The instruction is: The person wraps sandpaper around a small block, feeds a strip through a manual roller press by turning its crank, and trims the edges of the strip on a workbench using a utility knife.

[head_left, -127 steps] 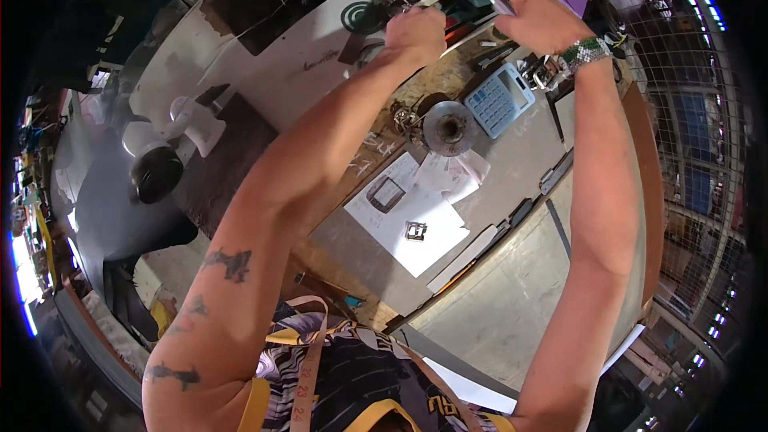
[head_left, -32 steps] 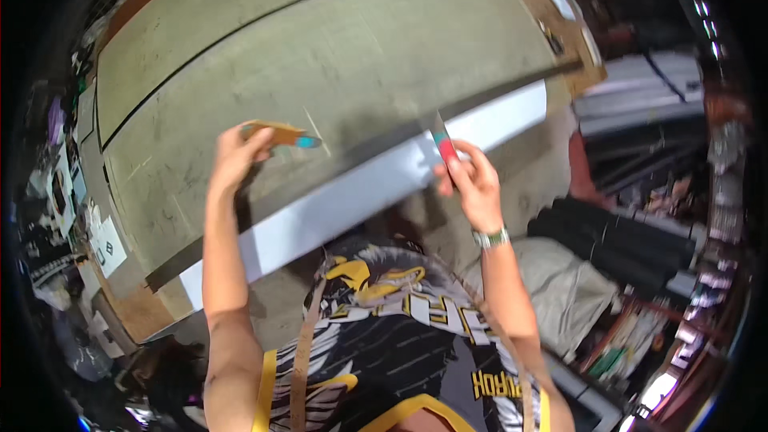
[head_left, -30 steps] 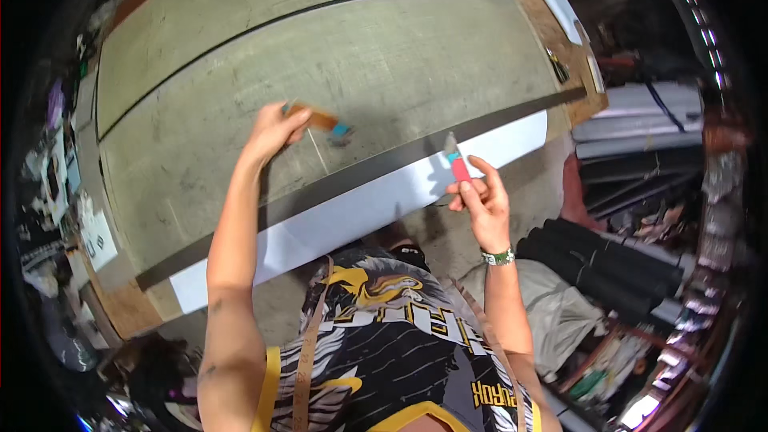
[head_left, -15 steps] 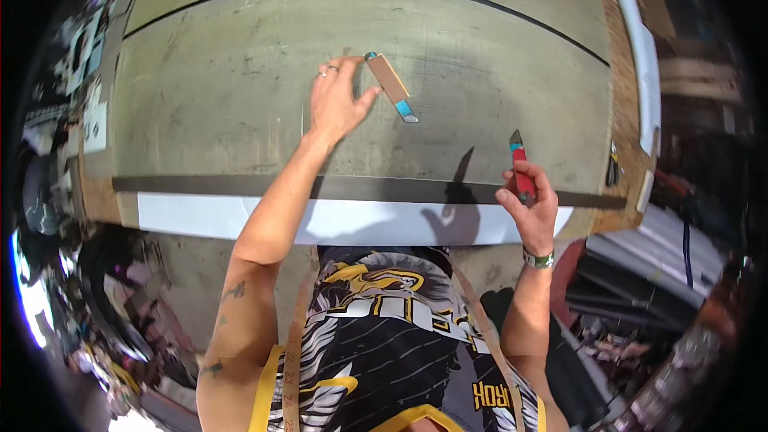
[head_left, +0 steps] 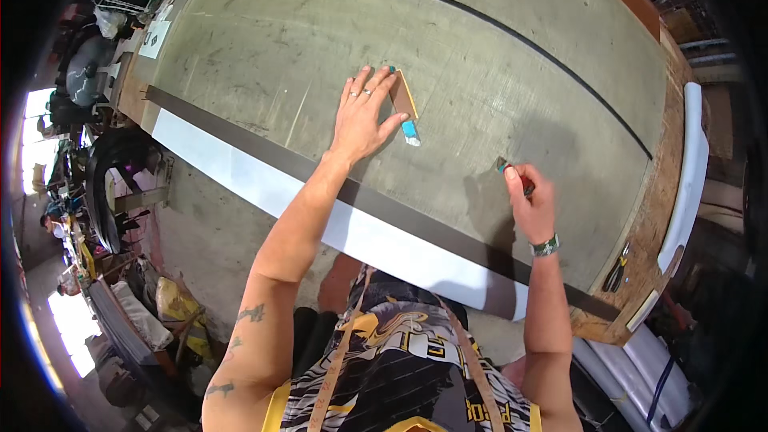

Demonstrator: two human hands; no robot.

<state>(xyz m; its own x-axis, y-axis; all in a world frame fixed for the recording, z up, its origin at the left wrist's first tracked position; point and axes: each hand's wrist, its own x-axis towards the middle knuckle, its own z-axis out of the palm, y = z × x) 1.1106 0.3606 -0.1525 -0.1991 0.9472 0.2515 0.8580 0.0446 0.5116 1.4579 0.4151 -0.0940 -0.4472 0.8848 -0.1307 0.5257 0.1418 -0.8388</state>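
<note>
A long white strip (head_left: 404, 246) lines the greenish tabletop's (head_left: 320, 48) near edge; a black-handled tool (head_left: 615, 276), perhaps pliers, lies rightward. The right hand (head_left: 531, 206) clenches a red-handled knife (head_left: 527, 185), mostly hiding it. Beyond, the left hand (head_left: 362, 118), fingers spread, partly covers a flat tan, turquoise-banded knife (head_left: 406, 99) on the tabletop.

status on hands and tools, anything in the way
Left hand spread at brown-and-blue tool. Right hand closed on red-handled blade. Black-handled tool well clear, off right.
</note>
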